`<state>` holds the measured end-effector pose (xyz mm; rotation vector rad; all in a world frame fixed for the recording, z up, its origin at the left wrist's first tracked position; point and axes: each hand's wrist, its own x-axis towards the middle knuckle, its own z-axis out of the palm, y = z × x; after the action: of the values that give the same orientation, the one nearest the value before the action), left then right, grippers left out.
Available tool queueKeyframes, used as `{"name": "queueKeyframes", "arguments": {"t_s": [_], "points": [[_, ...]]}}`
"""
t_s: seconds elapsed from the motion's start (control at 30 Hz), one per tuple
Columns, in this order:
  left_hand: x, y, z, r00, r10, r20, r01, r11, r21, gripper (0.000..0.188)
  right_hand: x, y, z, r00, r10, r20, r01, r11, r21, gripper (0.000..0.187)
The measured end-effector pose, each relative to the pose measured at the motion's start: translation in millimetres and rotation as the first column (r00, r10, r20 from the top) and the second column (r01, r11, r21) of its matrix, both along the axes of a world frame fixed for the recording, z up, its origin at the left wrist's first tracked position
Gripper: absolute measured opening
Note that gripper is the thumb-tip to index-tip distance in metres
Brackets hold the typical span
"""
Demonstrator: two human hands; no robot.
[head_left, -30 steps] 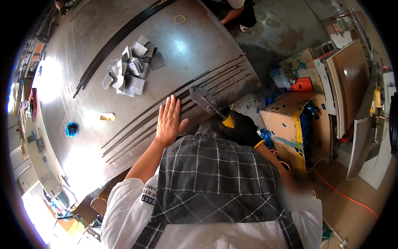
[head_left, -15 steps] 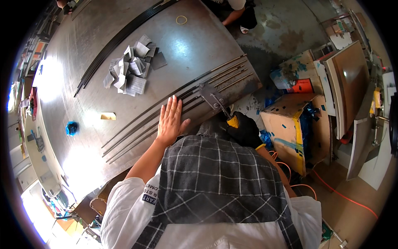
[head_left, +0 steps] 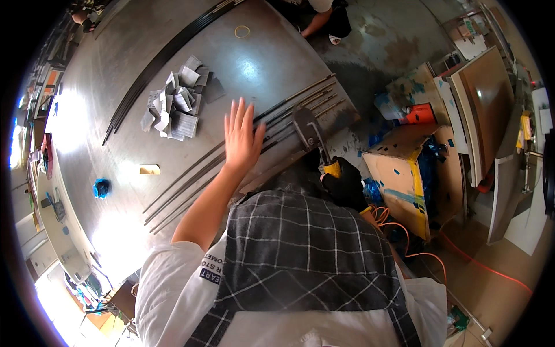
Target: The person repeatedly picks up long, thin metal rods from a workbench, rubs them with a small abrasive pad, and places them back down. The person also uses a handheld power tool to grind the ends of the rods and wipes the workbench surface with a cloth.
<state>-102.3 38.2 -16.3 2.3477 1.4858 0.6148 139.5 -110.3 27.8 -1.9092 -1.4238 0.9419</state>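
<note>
Several thin dark metal rods lie side by side, slanting across the steel table. My bare left hand is over the middle of the rods, with its fingers stretched and spread; I cannot tell whether it touches them. My right hand, in a black glove, is closed round a tool with a dark, flat, rounded head, a bolt and a metal bar. A yellow patch shows at its grip. The tool's head is over the rods near their right ends. My fingers under the grip are partly hidden.
Beyond the rods lies a heap of grey-white tags. Long dark bars run along the far side. A blue roll is at the left. Right of the table stand a cardboard box and an orange hose. Another person's arm shows beyond.
My left hand has shifted slightly up and right, its fingers spreading wider. The tool in my right hand has moved a little right and turned. The view has shifted slightly.
</note>
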Motion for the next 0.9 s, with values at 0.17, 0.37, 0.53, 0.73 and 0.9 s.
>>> {"name": "queueKeyframes", "arguments": {"t_s": [0.17,0.37,0.53,0.73,0.9], "points": [[78,52,-26,0.966,0.155,-0.209,-0.165,0.986,-0.032,0.06,11,-12,-14,0.991,-0.095,-0.093,0.082,0.988,-0.132,0.034],[77,54,-22,0.962,0.166,-0.218,-0.168,0.986,0.009,0.06,7,-9,-12,0.995,-0.081,-0.064,0.08,0.997,-0.018,0.026],[14,30,8,0.989,0.148,0.024,-0.15,0.979,0.141,0.054,3,-5,-12,0.998,-0.047,-0.041,0.046,0.999,-0.025,0.035],[-62,-70,-2,0.979,-0.184,-0.089,0.171,0.975,-0.139,0.064,5,-11,-19,0.998,0.051,0.028,-0.047,0.99,-0.136,0.043],[-66,-88,-11,0.963,-0.174,-0.206,0.138,0.974,-0.177,0.072,5,-14,-25,0.984,0.152,0.092,-0.136,0.978,-0.157,0.049]]}}
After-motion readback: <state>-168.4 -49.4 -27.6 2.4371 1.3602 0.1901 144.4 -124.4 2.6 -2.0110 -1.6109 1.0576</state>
